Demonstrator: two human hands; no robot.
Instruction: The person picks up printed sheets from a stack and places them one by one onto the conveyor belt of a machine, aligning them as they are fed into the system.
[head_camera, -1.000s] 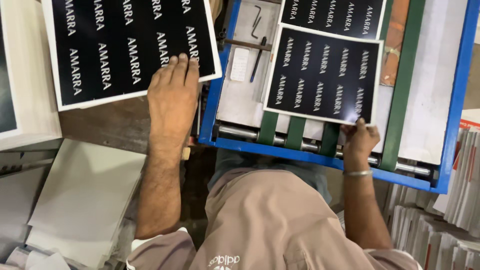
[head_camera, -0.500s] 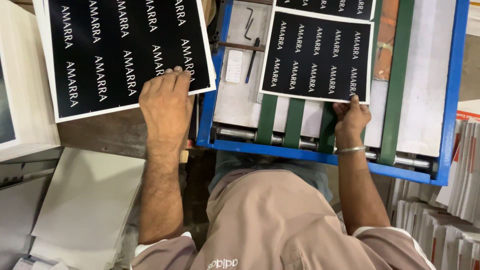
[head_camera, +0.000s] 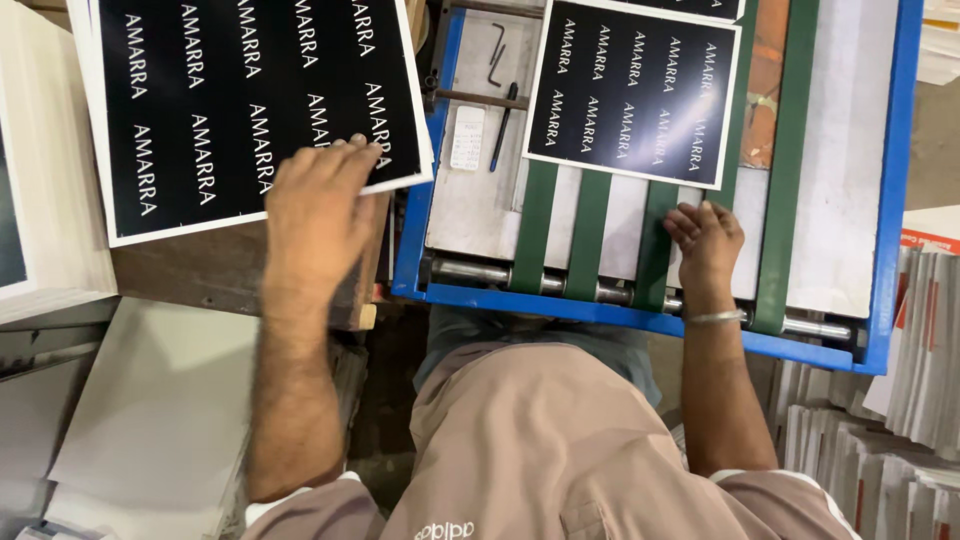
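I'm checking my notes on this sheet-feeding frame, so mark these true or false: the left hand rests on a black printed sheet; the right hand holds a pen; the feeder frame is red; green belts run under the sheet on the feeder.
1. The left hand rests on a black printed sheet: true.
2. The right hand holds a pen: false; the pen lies apart on the feeder bed.
3. The feeder frame is red: false; it is blue.
4. Green belts run under the sheet on the feeder: true.
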